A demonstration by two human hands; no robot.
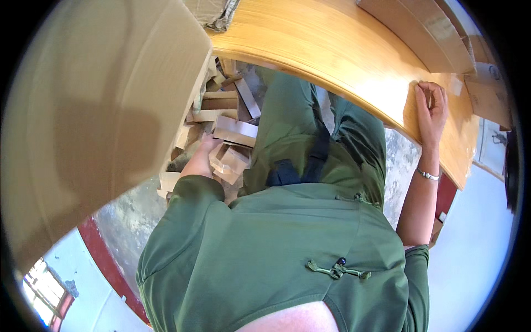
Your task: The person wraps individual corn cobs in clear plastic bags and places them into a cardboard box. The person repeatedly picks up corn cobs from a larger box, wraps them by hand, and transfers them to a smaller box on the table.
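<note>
Low on the left, my left hand (pixel 209 142) hangs beside a pile of small cardboard boxes. Its fingertips meet the end of a shallow cardboard box (pixel 235 129); whether they grip it cannot be made out. Just below lies a folded cardboard piece (pixel 232 161). My right hand (pixel 433 106), with a silver bracelet (pixel 427 174) at the wrist, rests at the edge of the wooden tabletop (pixel 319 37). Its fingers curl in towards the thumb, and nothing shows between them.
A large cardboard box (pixel 103 103) fills the left side. Another long carton (pixel 419 31) lies on the table at upper right, with a smaller box (pixel 487 93) beyond it. More cardboard pieces (pixel 215 103) cover the concrete floor (pixel 128 224) near my legs.
</note>
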